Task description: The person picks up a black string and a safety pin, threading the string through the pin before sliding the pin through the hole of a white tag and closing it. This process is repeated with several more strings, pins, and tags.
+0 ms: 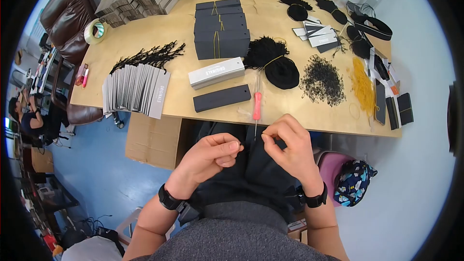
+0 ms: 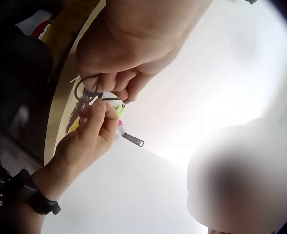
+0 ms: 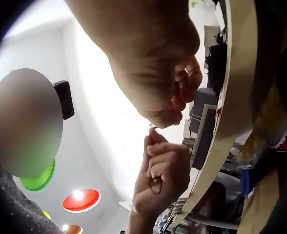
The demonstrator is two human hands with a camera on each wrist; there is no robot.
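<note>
My left hand [image 1: 212,152] and right hand [image 1: 289,145] are raised over the lap, close in front of the table edge. Between them runs a thin dark cord [image 2: 112,99], and each hand pinches it with thumb and fingers. A loop of this cord curves beside the left hand's fingers in the left wrist view. Just beyond the hands lies a tool with a pink-red handle [image 1: 257,106], its thin metal shaft jutting over the edge. Left of it are a blank dark tag stack [image 1: 222,98] and a white stack of tags [image 1: 216,73] printed ORIGINALS.
Fanned tags [image 1: 133,89] and knotted black cords [image 1: 150,57] lie on the left. Banded dark stacks [image 1: 221,43] stand mid-table. To the right are a black cord bundle [image 1: 282,74], small black loops [image 1: 323,81] and yellow bands [image 1: 362,87]. A cardboard box [image 1: 152,140] sits below the edge.
</note>
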